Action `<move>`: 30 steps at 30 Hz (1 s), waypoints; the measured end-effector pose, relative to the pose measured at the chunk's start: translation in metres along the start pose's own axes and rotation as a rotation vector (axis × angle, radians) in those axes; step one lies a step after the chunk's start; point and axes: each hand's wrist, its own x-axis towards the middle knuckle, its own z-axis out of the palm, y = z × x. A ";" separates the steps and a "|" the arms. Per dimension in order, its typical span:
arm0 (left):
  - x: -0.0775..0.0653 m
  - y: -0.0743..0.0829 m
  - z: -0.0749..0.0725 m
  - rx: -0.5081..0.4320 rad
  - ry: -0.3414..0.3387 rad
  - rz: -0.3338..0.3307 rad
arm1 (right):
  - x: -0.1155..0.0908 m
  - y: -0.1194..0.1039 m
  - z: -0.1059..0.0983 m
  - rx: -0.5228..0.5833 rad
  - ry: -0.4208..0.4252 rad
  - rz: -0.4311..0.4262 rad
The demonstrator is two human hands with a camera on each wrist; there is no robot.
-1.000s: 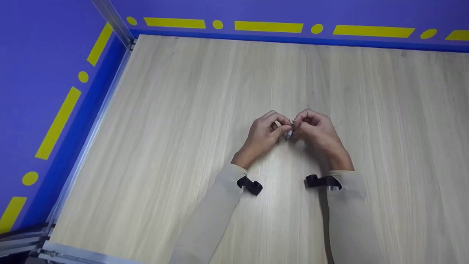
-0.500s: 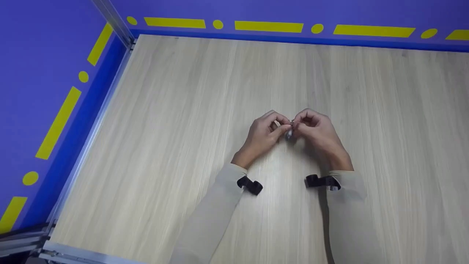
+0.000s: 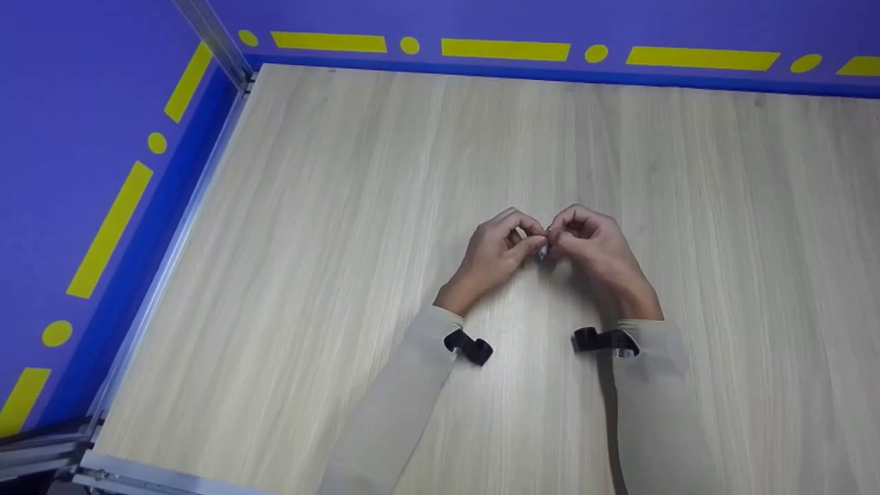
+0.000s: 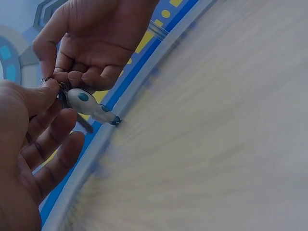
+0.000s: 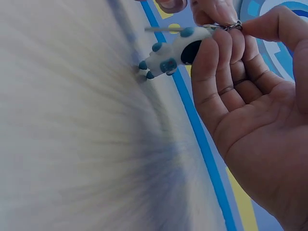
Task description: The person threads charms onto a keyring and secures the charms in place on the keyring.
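Your left hand, on the nine o'clock side, and your right hand, on the three o'clock side, meet at the fingertips toward three o'clock from the middle of the head view, each pinching the small metal links between thumb and finger. Between your hands, the white-and-teal figurine hangs from those links toward six o'clock in the head view, a slim strip beside it, and I cannot tell whether its feet touch the wood-grain tabletop
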 end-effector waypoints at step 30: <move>-0.002 -0.005 -0.002 0.010 0.036 0.002 | 0.001 0.001 0.000 0.008 0.015 0.003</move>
